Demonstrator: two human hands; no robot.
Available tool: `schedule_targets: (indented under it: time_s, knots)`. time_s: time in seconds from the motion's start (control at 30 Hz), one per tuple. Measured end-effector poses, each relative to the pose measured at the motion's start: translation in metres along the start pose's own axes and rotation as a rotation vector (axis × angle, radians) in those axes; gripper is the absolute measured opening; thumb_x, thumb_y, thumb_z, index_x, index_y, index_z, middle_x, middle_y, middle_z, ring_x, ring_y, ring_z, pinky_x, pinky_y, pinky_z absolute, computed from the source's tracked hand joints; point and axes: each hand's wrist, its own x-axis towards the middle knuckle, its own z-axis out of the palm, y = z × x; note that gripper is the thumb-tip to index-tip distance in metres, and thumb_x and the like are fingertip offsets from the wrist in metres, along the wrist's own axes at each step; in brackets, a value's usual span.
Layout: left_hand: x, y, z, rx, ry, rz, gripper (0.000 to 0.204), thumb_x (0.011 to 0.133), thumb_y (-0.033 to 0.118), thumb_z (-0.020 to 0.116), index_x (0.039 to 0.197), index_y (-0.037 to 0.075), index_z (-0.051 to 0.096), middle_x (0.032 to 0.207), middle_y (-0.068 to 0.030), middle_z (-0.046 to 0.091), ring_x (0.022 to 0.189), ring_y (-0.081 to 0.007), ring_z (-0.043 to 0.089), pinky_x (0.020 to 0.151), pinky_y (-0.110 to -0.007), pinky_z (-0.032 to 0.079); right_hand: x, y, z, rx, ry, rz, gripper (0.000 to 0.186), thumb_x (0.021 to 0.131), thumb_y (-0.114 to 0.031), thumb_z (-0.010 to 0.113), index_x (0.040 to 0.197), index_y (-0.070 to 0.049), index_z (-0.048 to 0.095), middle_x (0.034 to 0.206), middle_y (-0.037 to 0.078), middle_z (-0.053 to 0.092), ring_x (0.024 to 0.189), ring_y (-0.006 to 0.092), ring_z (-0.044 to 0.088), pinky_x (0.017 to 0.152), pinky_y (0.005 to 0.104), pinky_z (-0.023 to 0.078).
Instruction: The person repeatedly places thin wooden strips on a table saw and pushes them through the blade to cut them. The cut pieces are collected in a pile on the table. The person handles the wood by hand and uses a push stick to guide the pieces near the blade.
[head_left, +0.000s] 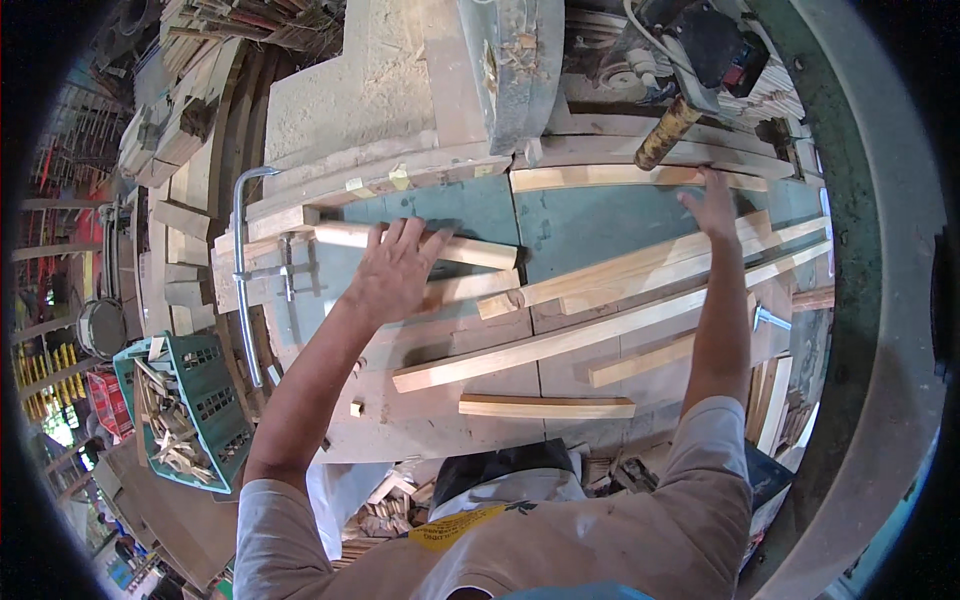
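My left hand (pixel 392 272) is over a short pale wooden strip (pixel 480 252) left of the table's middle, its fingers curled onto the wood. Just nearer to me, another short strip (pixel 470 288) lies partly under that hand. At the far right, my right hand (pixel 714 208) reaches a long wooden strip (pixel 600 178) lying along the fence; its fingertips touch the strip near the right end and the thumb is spread away. Between my arms lie a wide tapering wooden piece (pixel 620 270), a long strip (pixel 560 345) and a short one (pixel 545 407).
A metal clamp (pixel 240 270) is fixed at the table's left edge. A green crate (pixel 200 400) of wood offcuts stands at the left. Across the far side are a machine column (pixel 515 90) and a yellowish cylindrical handle (pixel 664 132). Another strip (pixel 640 360) lies beside my right forearm.
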Motion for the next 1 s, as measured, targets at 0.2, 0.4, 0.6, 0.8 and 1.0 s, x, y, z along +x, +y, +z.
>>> schedule_targets:
  time_s: [0.2, 0.4, 0.6, 0.8, 1.0]
  knots:
    - [0.01, 0.001, 0.008, 0.022, -0.006, 0.132, 0.06, 0.08, 0.035, 0.087, 0.128, 0.008, 0.062, 0.125, -0.0141, 0.059, 0.125, -0.0308, 0.059, 0.106, -0.049, 0.046, -0.005, -0.022, -0.047, -0.06, -0.176, -0.083, 0.054, 0.089, -0.029, 0.082, 0.136, -0.012, 0.062, 0.135, 0.02, 0.061, 0.127, 0.0437, 0.061, 0.106, 0.0536, 0.052]
    - [-0.021, 0.017, 0.033, -0.221, -0.184, -0.099, 0.044, 0.089, 0.019, 0.076, 0.124, 0.004, 0.055, 0.116, -0.0219, 0.067, 0.11, -0.0422, 0.072, 0.093, -0.055, 0.059, -0.017, -0.064, -0.024, -0.064, -0.134, -0.199, 0.05, 0.092, -0.032, 0.08, 0.133, -0.011, 0.059, 0.132, 0.016, 0.063, 0.114, 0.0408, 0.069, 0.093, 0.0524, 0.059]
    - [-0.079, 0.022, 0.033, -0.353, -0.233, -0.316, 0.053, 0.093, 0.028, 0.077, 0.133, 0.005, 0.052, 0.115, -0.0185, 0.066, 0.111, -0.0412, 0.07, 0.096, -0.053, 0.057, -0.038, -0.145, -0.018, 0.019, -0.034, -0.327, 0.045, 0.094, -0.03, 0.079, 0.131, -0.013, 0.06, 0.127, 0.012, 0.068, 0.109, 0.0371, 0.071, 0.087, 0.0499, 0.061]
    - [-0.077, 0.019, 0.024, -0.365, 0.14, -0.383, 0.05, 0.094, 0.036, 0.077, 0.131, 0.008, 0.061, 0.121, -0.0155, 0.063, 0.121, -0.0357, 0.063, 0.098, -0.051, 0.053, -0.047, -0.183, 0.014, 0.069, 0.042, -0.371, 0.033, 0.097, -0.027, 0.074, 0.123, -0.013, 0.057, 0.121, 0.009, 0.061, 0.101, 0.0371, 0.072, 0.081, 0.0516, 0.063]
    - [0.007, -0.005, 0.05, -0.161, 0.488, -0.391, 0.035, 0.094, 0.032, 0.077, 0.12, 0.011, 0.066, 0.115, -0.0106, 0.064, 0.113, -0.0287, 0.067, 0.092, -0.046, 0.053, -0.057, -0.244, 0.009, 0.129, 0.036, -0.35, 0.029, 0.097, -0.027, 0.075, 0.117, -0.011, 0.062, 0.122, 0.009, 0.061, 0.106, 0.0362, 0.07, 0.084, 0.0499, 0.062]
